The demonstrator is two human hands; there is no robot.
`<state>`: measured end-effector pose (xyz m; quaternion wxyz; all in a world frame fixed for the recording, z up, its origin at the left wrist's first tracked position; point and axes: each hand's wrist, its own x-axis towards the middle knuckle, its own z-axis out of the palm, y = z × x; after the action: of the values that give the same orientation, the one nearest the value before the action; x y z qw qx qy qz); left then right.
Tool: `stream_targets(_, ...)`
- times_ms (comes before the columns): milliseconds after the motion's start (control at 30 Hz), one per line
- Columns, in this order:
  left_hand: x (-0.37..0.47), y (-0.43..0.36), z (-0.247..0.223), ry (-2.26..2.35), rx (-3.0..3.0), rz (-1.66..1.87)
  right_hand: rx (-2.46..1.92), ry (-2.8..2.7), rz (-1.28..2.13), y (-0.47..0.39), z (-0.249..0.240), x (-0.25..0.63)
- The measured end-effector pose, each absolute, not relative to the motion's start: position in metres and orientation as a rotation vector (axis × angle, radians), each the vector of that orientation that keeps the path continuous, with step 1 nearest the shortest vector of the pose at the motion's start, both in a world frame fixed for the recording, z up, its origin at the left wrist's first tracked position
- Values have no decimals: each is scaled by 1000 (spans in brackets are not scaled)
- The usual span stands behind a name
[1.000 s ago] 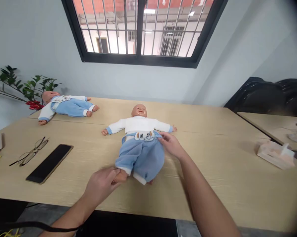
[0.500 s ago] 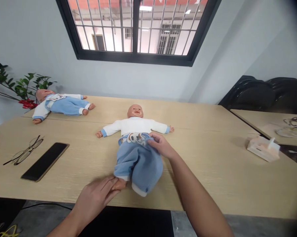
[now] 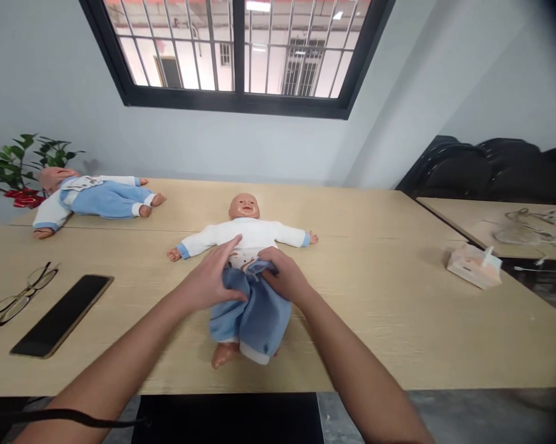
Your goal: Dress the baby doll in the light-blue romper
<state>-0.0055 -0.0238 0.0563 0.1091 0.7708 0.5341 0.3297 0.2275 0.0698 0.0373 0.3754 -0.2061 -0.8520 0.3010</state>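
A baby doll in a white long-sleeved top lies on its back, arms spread and head away from me. Blue trousers with white cuffs cover its legs, and one bare foot pokes out on the left. My right hand grips the trousers at the waistband, which is bunched up there. At the doll's left-hand side as I see it, my left hand is open by the waist, thumb and fingers spread. Its fingertips may touch the cloth; I cannot tell.
A second doll in similar clothes lies at the back left beside a potted plant. Glasses and a black phone rest on the left of the table. A tissue box stands at the right.
My left hand has left the doll's foot and moved up to the waist, its fingers now spread. My right hand stays at the waistband. The view has shifted slightly right.
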Motion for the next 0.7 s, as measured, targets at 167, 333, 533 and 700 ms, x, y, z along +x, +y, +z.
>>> stream_targets(167, 11, 18, 49, 1213, 2131, 787, -805, -2056, 884, 77, 36, 236)
stream_targets(333, 0, 18, 41, 1224, 1753, 1081, -591, -1917, 1557, 78, 46, 242)
stream_targets(533, -5, 11, 22, 1181, 1413, 1280, -696, -2267, 1368, 67, 51, 232)
stream_targets(700, 0, 1, 31, 1176, 1755, 1044, -709, -2053, 1277, 69, 45, 225)
